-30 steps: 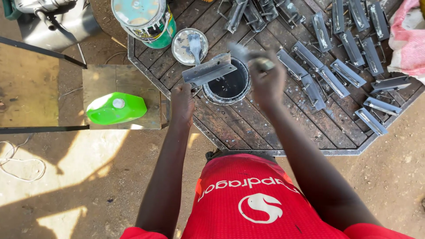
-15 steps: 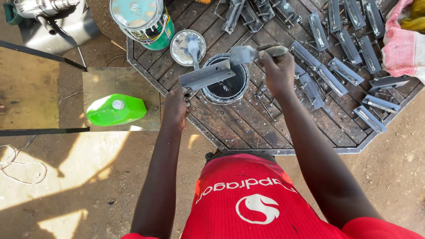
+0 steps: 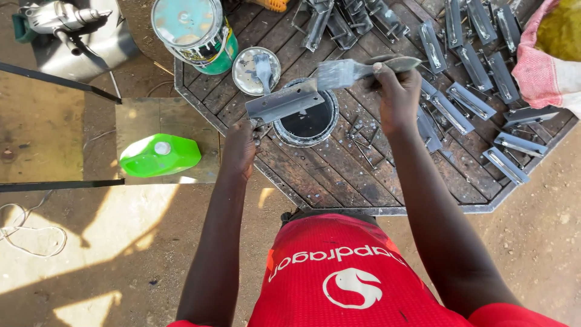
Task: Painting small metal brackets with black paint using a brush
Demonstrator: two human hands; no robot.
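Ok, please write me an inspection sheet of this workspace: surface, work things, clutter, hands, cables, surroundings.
Surface: dark slatted wooden table with a metal edge.
Work things: grey metal bracket held over an open tin of dark paint; paintbrush at the bracket's end.
Clutter: many painted brackets, loose lid, large paint can, loose pins.
Hands: left hand grips the bracket; right hand grips the brush.
Cables: white cord on the ground.
Surroundings: green jug, angle grinder, sandy ground.

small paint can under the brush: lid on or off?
Off. The small paint can shows an open round mouth with dark inside; a loose lid lies beside it on the table.
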